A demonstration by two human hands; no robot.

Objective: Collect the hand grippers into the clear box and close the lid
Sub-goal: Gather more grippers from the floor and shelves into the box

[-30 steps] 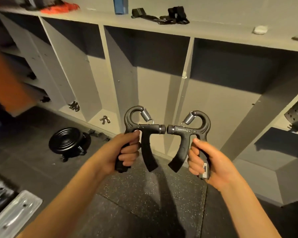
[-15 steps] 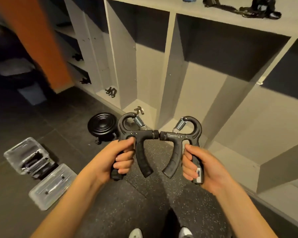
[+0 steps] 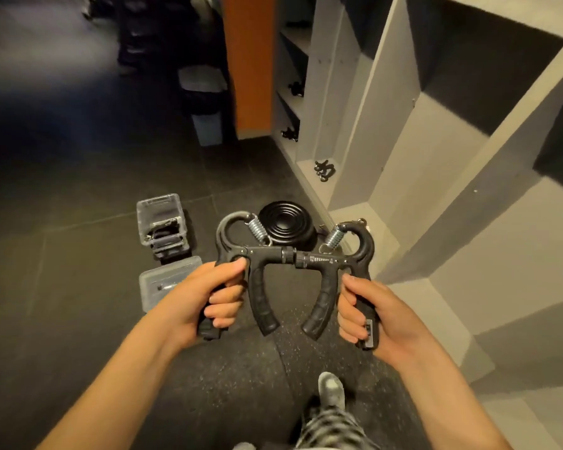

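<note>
Head view looks down past a shoe [image 3: 331, 389] on the dark floor [image 3: 78, 271] to two raised forearms. The left hand [image 3: 205, 297] has its fingers curled round the outer handle of the first hand gripper [image 3: 262, 297], with the thumb laid on top. The right hand [image 3: 371, 316] wraps the outer handle of the second hand gripper [image 3: 322, 297] the same way. Both black grippers are held upright in the air, coil springs uppermost and inner handles hanging free, and their adjustment knobs meet end to end between the hands. Beyond the left hand the clear lid [image 3: 163, 280] lies flat on the floor, partly hidden by the wrist. Just past it stands the clear box [image 3: 161, 219], uncovered, with dark things inside that are too blurred to name. A black ribbed disc [image 3: 286, 222] sits on the floor to the right of the box. Along the floor's right edge runs a grey shelf unit [image 3: 403, 157], with a small dark cluster [image 3: 324, 170] on its bottom ledge.
</note>
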